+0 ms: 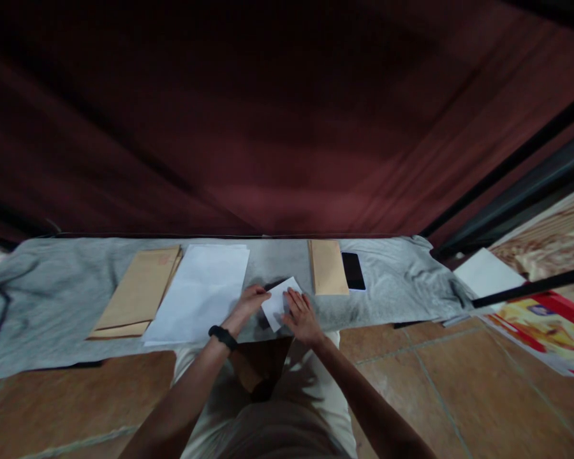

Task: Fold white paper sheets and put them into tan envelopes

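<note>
A small folded sheet of white paper (274, 308) lies tilted near the front edge of the grey cloth, between my hands. My left hand (251, 301) pinches its left edge between thumb and fingers. Across the paper's right part my right hand (300, 314) lies flat with fingers stretched out, pressing on it. Just left of my left hand is a stack of larger white paper sheets (203, 287). To the right of my right hand lies a small pile of brown envelopes (329, 271).
Large brown envelopes (136, 287) lie left of the white sheets. A phone (353, 271) rests beside the small envelopes. Grey cloth (392, 280) covers the narrow surface, and a dark red fabric wall (287, 210) rises behind it. A red and yellow printed package (550, 325) is at the far right.
</note>
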Motion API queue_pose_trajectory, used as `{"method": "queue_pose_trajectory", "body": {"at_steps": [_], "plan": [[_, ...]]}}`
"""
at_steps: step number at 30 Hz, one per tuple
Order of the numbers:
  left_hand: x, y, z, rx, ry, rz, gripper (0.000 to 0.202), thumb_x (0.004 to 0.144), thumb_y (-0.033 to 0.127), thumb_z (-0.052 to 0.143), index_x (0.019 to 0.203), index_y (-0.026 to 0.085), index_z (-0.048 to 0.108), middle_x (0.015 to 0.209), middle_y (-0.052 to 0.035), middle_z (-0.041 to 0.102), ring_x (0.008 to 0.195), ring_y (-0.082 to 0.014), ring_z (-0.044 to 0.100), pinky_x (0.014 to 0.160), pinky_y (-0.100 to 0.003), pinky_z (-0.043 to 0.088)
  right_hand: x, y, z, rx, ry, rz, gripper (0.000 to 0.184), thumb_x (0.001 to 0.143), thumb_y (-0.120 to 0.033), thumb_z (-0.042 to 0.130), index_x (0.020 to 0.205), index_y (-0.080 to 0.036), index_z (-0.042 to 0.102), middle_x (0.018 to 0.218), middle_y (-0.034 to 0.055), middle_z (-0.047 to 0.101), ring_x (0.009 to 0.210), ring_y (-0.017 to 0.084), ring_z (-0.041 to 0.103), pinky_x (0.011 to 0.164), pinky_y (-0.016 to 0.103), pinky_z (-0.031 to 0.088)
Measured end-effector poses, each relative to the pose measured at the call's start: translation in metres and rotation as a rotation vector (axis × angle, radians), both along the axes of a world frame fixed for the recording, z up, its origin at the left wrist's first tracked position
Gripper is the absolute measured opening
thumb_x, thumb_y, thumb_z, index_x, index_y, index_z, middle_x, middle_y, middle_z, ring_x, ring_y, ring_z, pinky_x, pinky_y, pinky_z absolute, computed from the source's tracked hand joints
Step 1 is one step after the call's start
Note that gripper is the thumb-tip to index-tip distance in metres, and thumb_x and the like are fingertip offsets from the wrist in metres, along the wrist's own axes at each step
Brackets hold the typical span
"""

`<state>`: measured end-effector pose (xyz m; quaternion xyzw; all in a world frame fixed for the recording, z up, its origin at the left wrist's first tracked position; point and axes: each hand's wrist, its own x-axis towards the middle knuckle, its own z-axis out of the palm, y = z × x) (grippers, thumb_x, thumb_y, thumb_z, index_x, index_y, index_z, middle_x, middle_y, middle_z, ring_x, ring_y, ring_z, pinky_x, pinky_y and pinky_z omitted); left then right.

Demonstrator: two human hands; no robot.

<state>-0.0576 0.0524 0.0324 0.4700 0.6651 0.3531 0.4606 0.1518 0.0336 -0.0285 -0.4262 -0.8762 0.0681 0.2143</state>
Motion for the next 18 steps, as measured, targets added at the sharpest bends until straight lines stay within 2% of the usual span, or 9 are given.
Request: {"method": "queue_pose_trajectory", "body": {"at_steps": [4, 6, 8, 11, 13, 15, 18], "plan": [[0.006, -0.001, 0.019, -0.006, -0.191, 0.141, 0.026, 0.065, 0.043, 0.066, 0.074, 0.020, 0.059, 0.065, 0.0009, 0.061, 0.062, -0.0166, 0.058, 0.053, -0.026, 0.039, -0.011, -0.013, 0.030, -0.060, 0.025, 0.083, 0.091, 0.090, -0.059, 0.062, 0.160, -0.014, 0.025, 0.166, 0.0177, 0.021, 0.151, 0.033, 0.029, 0.122, 0.054, 0.026], [0.012, 0.000, 0.029, 0.009, -0.266, 0.180, 0.030, 0.062, 0.045, 0.071, 0.074, 0.019, 0.059, 0.068, 0.0007, 0.061, 0.063, -0.0160, 0.059, 0.053, -0.026, 0.040, -0.020, -0.016, 0.045, -0.098, 0.090, 0.092, 0.092, 0.089, -0.060, 0.063, 0.159, -0.014, 0.027, 0.166, 0.0177, 0.019, 0.151, 0.034, 0.027, 0.123, 0.055, 0.025], [0.016, 0.003, 0.038, 0.029, -0.328, 0.198, 0.036, 0.060, 0.049, 0.074, 0.075, 0.019, 0.060, 0.070, 0.0000, 0.062, 0.064, -0.0159, 0.060, 0.056, -0.026, 0.043, -0.027, -0.016, 0.057, -0.152, 0.234, 0.050, 0.073, 0.097, -0.051, 0.053, 0.158, -0.015, 0.032, 0.164, 0.0155, 0.028, 0.150, 0.030, 0.032, 0.122, 0.051, 0.028], [0.015, 0.007, 0.044, 0.048, -0.425, 0.242, 0.047, 0.069, 0.062, 0.068, 0.083, 0.018, 0.064, 0.083, -0.0045, 0.068, 0.078, -0.0187, 0.065, 0.065, -0.029, 0.048, -0.031, -0.009, 0.070, -0.341, 0.617, -0.053, 0.050, 0.104, -0.039, 0.039, 0.148, -0.019, 0.050, 0.149, 0.0110, 0.055, 0.138, 0.023, 0.050, 0.118, 0.043, 0.038], [0.011, 0.008, 0.040, 0.049, -0.433, 0.341, 0.049, 0.075, 0.064, 0.065, 0.093, 0.018, 0.065, 0.096, -0.0066, 0.070, 0.092, -0.0204, 0.067, 0.072, -0.028, 0.049, -0.030, -0.001, 0.076, -0.557, 0.955, -0.177, 0.044, 0.101, -0.045, 0.045, 0.134, -0.021, 0.062, 0.132, 0.0079, 0.068, 0.127, 0.022, 0.060, 0.112, 0.040, 0.045], [0.007, 0.005, 0.030, 0.026, -0.383, 0.447, 0.047, 0.073, 0.056, 0.072, 0.101, 0.019, 0.064, 0.101, -0.0065, 0.070, 0.098, -0.0210, 0.066, 0.074, -0.027, 0.049, -0.028, 0.006, 0.078, -0.739, 1.213, -0.300, 0.043, 0.096, -0.052, 0.051, 0.121, -0.022, 0.069, 0.118, 0.0059, 0.074, 0.115, 0.023, 0.067, 0.102, 0.039, 0.052], [0.004, -0.004, 0.008, -0.040, -0.357, 0.457, 0.053, 0.069, 0.042, 0.079, 0.112, 0.017, 0.061, 0.096, -0.0068, 0.071, 0.090, -0.0219, 0.068, 0.071, -0.029, 0.050, -0.026, 0.013, 0.070, -0.872, 1.378, -0.362, 0.042, 0.093, -0.055, 0.051, 0.114, -0.023, 0.069, 0.112, 0.0070, 0.075, 0.100, 0.023, 0.072, 0.084, 0.037, 0.059]]}}
